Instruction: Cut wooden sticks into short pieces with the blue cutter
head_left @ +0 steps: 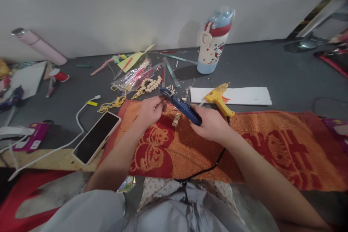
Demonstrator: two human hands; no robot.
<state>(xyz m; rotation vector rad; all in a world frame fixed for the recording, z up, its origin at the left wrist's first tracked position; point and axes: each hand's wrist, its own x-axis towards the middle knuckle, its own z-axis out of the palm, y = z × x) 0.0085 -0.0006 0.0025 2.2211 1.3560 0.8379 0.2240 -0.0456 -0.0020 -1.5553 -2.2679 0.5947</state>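
My right hand (209,122) is wrapped round one end of a dark blue, long hand tool (185,110), held tilted above the towel; its exact kind is hard to make out. At the tool's far end my left hand (152,110) has thumb and fingers pressed together; whatever they pinch is hidden or too small to name. Below the tool, a short row of small wooden pieces (176,119) lies on the orange and red towel (195,152). More tiny wooden bits (184,99) are scattered just behind it. A yellow glue gun (218,98) rests beyond my right hand, partly on a white strip (247,96).
A cartoon water bottle (214,47) stands at the back. Left of the hands are a string of wooden pieces (152,84), plastic packets (136,74), yellow cord (114,104), a phone (97,137) and a white cable (77,119). The glue gun's black cord (209,168) crosses the towel.
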